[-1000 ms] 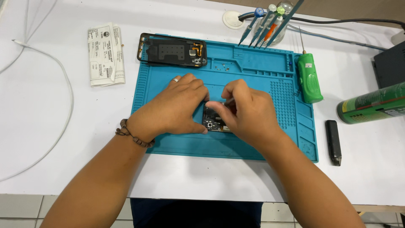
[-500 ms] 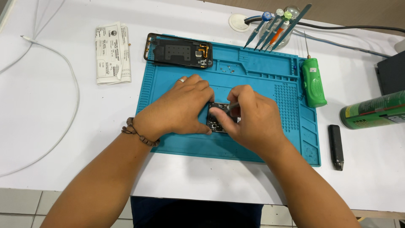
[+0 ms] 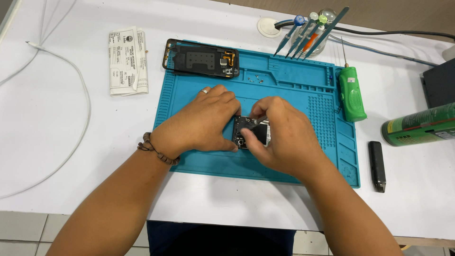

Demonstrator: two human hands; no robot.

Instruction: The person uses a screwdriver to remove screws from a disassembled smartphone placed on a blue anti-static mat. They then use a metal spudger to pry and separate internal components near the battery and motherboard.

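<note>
The phone (image 3: 250,132) lay flat on the blue mat (image 3: 294,76), just below the mat's middle, long axis apparently running from near edge to far edge; most of it was hidden under the hands. The left hand (image 3: 201,123) pressed on its left side, fingers clamped along that edge. The right hand (image 3: 284,137) covered its right side and pinched a thin metal tool (image 3: 259,121) whose tip rested on the exposed board. A back cover (image 3: 201,59) lay at the mat's far-left corner, well apart. A green driver (image 3: 352,94) lay along the right edge. Open mat remained at far centre and near-left.
</note>
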